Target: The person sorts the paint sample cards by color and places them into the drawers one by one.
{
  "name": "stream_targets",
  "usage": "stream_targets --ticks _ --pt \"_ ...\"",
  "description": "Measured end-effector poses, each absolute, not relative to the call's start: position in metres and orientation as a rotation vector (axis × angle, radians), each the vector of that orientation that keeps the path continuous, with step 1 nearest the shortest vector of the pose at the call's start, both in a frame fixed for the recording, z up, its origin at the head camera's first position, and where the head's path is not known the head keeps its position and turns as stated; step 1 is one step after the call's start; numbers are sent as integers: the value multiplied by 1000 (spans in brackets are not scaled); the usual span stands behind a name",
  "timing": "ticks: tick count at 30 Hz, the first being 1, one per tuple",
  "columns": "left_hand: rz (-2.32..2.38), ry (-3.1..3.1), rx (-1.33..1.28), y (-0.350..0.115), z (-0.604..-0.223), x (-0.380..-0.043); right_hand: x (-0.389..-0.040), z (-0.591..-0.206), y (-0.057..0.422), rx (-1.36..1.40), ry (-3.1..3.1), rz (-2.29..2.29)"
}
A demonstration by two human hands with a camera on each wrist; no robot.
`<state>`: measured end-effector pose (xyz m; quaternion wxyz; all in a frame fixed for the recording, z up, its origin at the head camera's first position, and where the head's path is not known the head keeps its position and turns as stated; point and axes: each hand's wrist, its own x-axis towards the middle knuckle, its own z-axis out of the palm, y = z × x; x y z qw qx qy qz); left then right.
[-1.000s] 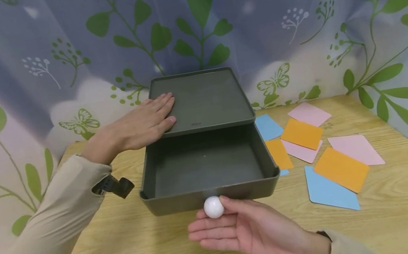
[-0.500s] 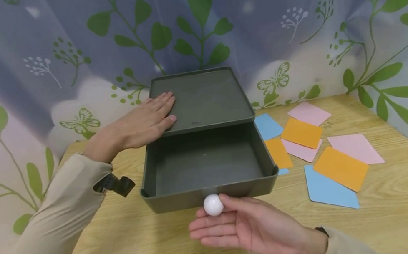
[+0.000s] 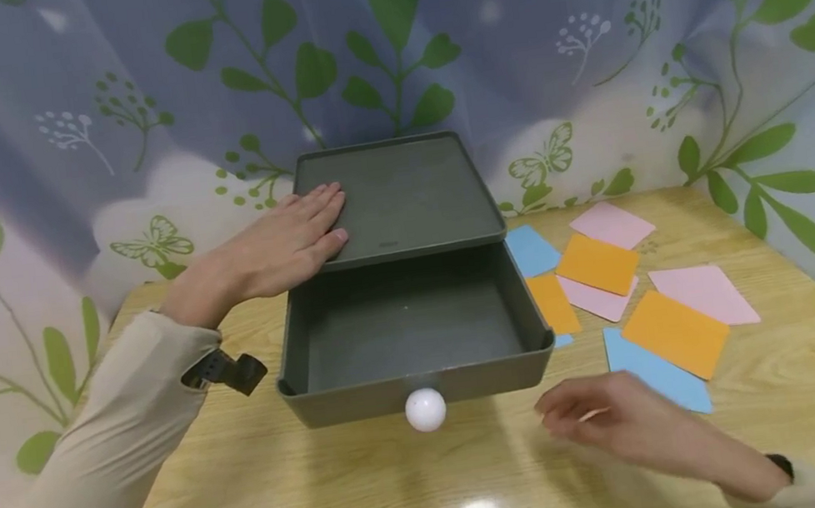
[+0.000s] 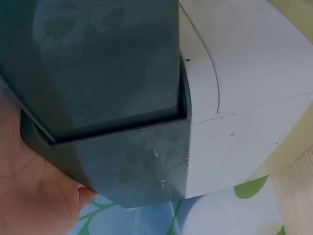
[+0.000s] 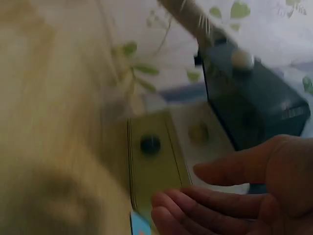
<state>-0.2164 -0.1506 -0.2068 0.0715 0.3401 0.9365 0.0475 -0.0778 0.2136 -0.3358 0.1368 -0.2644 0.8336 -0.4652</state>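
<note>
A dark grey-green drawer [image 3: 497, 376] stands pulled out toward me, its inside bare. On its front is a round white knob [image 3: 425, 410]. My left hand [image 3: 274, 244] lies with fingers straight on the left part of the dark, tray-like top [image 3: 412, 195] of the drawer unit. In the left wrist view part of that hand shows beside the unit's dark upper section [image 4: 132, 166]. My right hand [image 3: 622, 414] is off to the right of the knob over the table, fingers loosely bent and holding nothing. It also appears in the right wrist view, which is blurred.
Blue, orange and pink cards [image 3: 676, 332] lie scattered and overlapping right of the drawer unit on the wooden table [image 3: 238, 491]. Below the dark drawer, a white front and a yellowish front [image 5: 161, 181] with a dark knob [image 5: 150, 144] show. A patterned curtain [image 3: 522, 65] hangs behind.
My right hand has let go of the white knob and moved right, turning palm-inward. The drawer remains pulled out, and my left hand stays on the top.
</note>
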Motion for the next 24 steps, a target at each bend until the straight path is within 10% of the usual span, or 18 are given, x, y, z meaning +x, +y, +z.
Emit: stream_targets --ticks 10,24 --pt "105 2874 997 -148 -209 -219 -147 -348 345 -215 2937 -288" --pt "146 2907 988 -142 -212 -228 -147 -362 366 -95 2890 -282"
